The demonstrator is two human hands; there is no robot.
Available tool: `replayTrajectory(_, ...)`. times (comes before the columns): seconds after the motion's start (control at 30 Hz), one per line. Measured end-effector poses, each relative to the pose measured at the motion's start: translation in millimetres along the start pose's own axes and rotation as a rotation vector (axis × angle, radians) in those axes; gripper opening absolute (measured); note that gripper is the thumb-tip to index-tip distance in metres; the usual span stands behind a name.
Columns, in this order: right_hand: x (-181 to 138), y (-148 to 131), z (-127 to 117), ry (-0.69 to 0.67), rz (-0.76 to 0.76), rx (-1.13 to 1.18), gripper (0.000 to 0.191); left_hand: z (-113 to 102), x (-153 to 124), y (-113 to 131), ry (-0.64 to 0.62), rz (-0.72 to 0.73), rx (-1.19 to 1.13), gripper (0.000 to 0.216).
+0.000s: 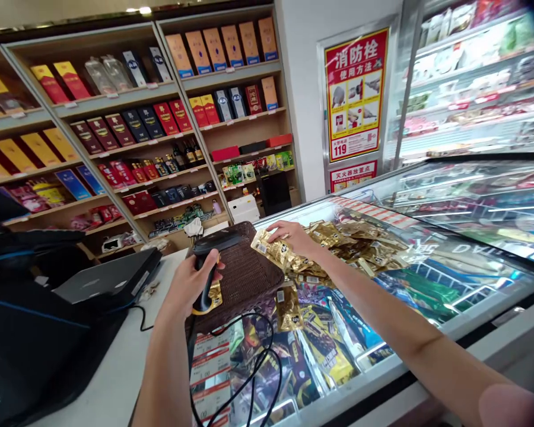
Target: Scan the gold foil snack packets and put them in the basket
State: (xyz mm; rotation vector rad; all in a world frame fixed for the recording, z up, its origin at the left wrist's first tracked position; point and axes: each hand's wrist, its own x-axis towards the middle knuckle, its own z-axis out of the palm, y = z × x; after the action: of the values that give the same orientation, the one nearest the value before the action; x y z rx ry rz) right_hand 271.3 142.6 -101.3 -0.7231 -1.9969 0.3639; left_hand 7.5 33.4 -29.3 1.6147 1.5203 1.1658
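Note:
In my left hand is a black and yellow barcode scanner, its head tilted over a brown woven basket. My right hand is closed on a gold foil packet by the basket's right rim. Behind and below that hand spreads a pile of similar gold packets on the freezer's glass top. One loose gold packet lies on the glass in front of the pile. Another gold packet shows in the basket, partly hidden by the scanner.
A black cable loops over the glass-topped freezer, which has bagged goods inside. At left stand a white counter and a black device. Shelves of boxed bottles line the back wall, beside a red fire-hydrant poster.

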Motion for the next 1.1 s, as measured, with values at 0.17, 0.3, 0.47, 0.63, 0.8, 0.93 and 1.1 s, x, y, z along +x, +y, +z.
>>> replayTrajectory(0.17,-2.4,7.9,-38.5,-0.032,-0.006,0.192,0.014,18.7,-10.0,10.0,-0.09,-0.056,-0.033,0.05)
replayTrajectory(0.3,-3.1,16.3,-51.3,-0.02,0.032,0.185,0.018,26.9,-11.5,11.0,-0.111,-0.031,0.127,0.05)
replayTrajectory(0.47,-4.8,24.5,-56.7,0.023,0.044,0.145,0.015,31.6,-11.0,10.5,-0.109,-0.001,0.253,0.052)
replayTrajectory(0.63,-5.4,24.7,-58.7,0.031,0.07,0.135,0.016,36.9,-15.2,17.1,-0.119,0.032,0.274,0.053)
replayTrajectory(0.8,-5.8,25.0,-61.0,0.034,0.071,0.074,0.018,40.0,-17.3,21.5,-0.112,0.02,0.268,0.055)
replayTrajectory(0.93,-7.8,29.0,-68.5,0.042,0.157,-0.181,0.026,36.4,-13.5,15.3,-0.13,0.016,0.26,0.054)
replayTrajectory(1.1,-15.3,37.4,-72.1,-0.017,0.324,-0.666,0.034,29.6,-6.3,7.7,-0.122,-0.001,0.265,0.048)
